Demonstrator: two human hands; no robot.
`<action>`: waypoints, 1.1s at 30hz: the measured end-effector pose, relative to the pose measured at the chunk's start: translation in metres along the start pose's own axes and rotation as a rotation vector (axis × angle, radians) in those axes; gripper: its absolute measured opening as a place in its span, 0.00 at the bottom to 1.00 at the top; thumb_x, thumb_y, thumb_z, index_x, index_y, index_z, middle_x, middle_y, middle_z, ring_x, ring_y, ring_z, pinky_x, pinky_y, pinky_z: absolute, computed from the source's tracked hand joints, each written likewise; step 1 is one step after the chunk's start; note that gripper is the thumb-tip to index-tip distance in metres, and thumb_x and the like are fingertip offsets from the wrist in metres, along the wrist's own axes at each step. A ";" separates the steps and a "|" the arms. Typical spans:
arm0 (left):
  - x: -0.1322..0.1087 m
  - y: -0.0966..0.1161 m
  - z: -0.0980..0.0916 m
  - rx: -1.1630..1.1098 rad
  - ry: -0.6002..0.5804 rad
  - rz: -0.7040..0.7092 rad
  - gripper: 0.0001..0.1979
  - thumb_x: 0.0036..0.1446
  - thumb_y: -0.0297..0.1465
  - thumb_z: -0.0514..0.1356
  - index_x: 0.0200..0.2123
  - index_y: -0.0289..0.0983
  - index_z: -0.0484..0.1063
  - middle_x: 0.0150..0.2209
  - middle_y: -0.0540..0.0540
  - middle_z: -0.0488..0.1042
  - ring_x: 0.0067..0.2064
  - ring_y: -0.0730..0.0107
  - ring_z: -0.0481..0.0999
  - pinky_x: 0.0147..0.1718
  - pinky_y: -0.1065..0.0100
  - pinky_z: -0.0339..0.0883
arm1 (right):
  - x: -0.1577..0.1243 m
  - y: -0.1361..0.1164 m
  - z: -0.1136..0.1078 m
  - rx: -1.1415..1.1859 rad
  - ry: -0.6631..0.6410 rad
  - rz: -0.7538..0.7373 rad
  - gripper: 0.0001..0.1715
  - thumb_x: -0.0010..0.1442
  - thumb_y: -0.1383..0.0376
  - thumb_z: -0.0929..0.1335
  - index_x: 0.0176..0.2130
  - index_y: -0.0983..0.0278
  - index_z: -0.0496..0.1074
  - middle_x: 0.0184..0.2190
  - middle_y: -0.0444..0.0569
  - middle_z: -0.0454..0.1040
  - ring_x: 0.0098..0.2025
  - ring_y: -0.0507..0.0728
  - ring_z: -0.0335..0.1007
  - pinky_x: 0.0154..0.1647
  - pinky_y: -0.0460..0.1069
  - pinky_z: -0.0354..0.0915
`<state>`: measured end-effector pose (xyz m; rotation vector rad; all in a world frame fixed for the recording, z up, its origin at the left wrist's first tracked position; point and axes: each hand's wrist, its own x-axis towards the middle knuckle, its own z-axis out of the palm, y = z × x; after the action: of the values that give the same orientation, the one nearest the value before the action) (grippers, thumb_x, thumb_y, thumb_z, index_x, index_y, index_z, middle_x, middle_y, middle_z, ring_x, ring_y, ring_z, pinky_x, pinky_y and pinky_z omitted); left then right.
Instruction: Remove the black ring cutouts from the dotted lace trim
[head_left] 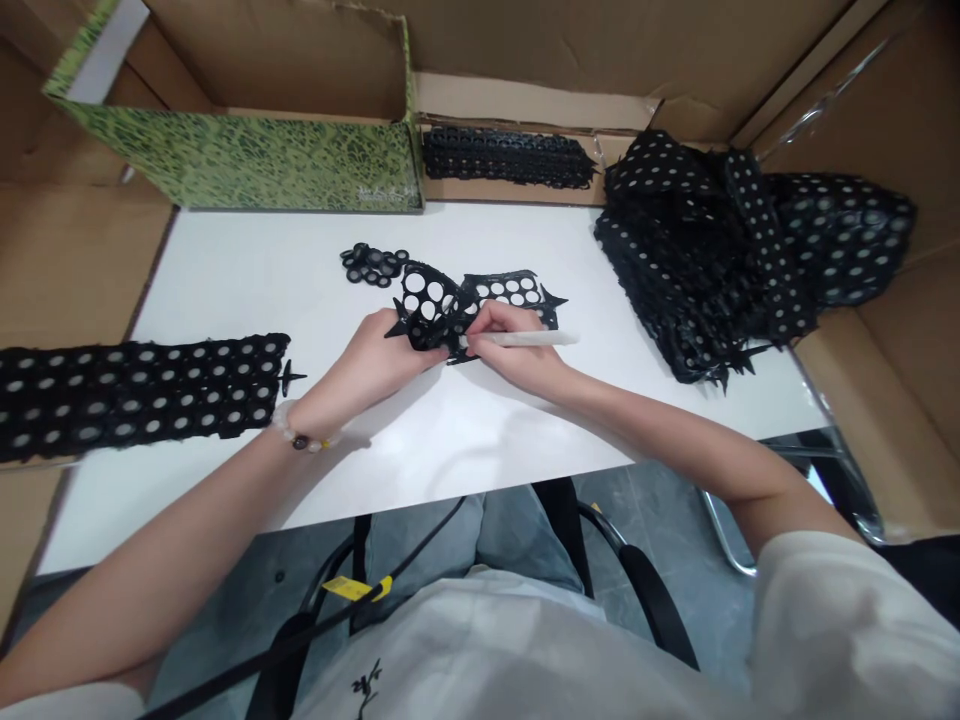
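Head view. The black sheet [424, 295], pierced with round holes, lies toward the middle of the bench [210, 270], bent into two lobes between the hands. I see the left grip [386, 352] pinching its near left part, thumb on top, the other fingers largely hidden behind the sheet. The right grip [517, 345] is closed around a white stick [544, 339], pen-shaped, its working end among the fingers close to the left thumb; whether the tip touches the sheet I cannot tell.

Handling, as I judge it: the sheet should be light, soft and floppy, since it folds and stands up in curves under a finger hold. Its dull sheen suggests rubber or plastic, possibly a little slick. The narrow webs between the holes look the weakest part and could stretch or tear, so I would take hold across several webs or along a border, close to the spot being worked, and avoid hanging it from one spiky corner. The stick looks stiff and light, best held low, near its tip.

Around these lie a cluster of small black discs [373, 265] just beyond the sheet, a long dotted strip [135, 395] on the left, a heap of dotted sheets [697, 240] on the right, and a green box [262, 160] behind.
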<state>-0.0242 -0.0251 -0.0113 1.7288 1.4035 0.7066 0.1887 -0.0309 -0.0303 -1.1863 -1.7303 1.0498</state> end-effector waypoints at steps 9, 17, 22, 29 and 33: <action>-0.001 -0.001 -0.003 0.032 0.025 -0.025 0.15 0.51 0.41 0.72 0.28 0.38 0.74 0.31 0.48 0.80 0.36 0.60 0.77 0.34 0.66 0.67 | 0.000 0.000 -0.002 0.037 -0.029 0.005 0.02 0.56 0.66 0.69 0.30 0.61 0.71 0.30 0.43 0.78 0.34 0.55 0.71 0.37 0.50 0.62; 0.003 0.001 -0.001 -0.113 0.090 -0.229 0.17 0.43 0.39 0.76 0.29 0.37 0.74 0.32 0.45 0.82 0.38 0.56 0.80 0.34 0.67 0.72 | 0.001 0.000 0.001 0.051 -0.031 -0.023 0.03 0.58 0.65 0.68 0.32 0.61 0.70 0.32 0.44 0.78 0.35 0.56 0.75 0.38 0.51 0.64; 0.001 0.002 0.000 -0.231 0.078 -0.239 0.18 0.41 0.37 0.77 0.32 0.38 0.75 0.34 0.46 0.82 0.39 0.58 0.81 0.36 0.66 0.74 | 0.002 0.002 0.006 -0.046 -0.032 -0.028 0.04 0.61 0.63 0.68 0.34 0.61 0.71 0.31 0.44 0.79 0.33 0.55 0.72 0.35 0.50 0.61; 0.002 0.014 -0.010 -0.051 -0.028 -0.435 0.21 0.45 0.41 0.77 0.25 0.40 0.68 0.20 0.50 0.67 0.31 0.58 0.76 0.28 0.64 0.69 | 0.004 0.003 0.005 -0.037 -0.050 -0.033 0.05 0.61 0.62 0.69 0.34 0.61 0.72 0.32 0.44 0.78 0.33 0.55 0.72 0.36 0.50 0.62; 0.005 0.010 -0.019 -0.092 -0.104 -0.256 0.16 0.45 0.43 0.75 0.30 0.40 0.77 0.30 0.46 0.79 0.40 0.54 0.80 0.37 0.61 0.75 | 0.006 0.003 0.001 0.112 -0.070 -0.011 0.04 0.58 0.63 0.70 0.32 0.61 0.71 0.31 0.43 0.79 0.35 0.55 0.75 0.39 0.50 0.66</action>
<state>-0.0330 -0.0166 0.0069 1.4609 1.4635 0.5247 0.1874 -0.0244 -0.0323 -1.0801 -1.7055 1.1779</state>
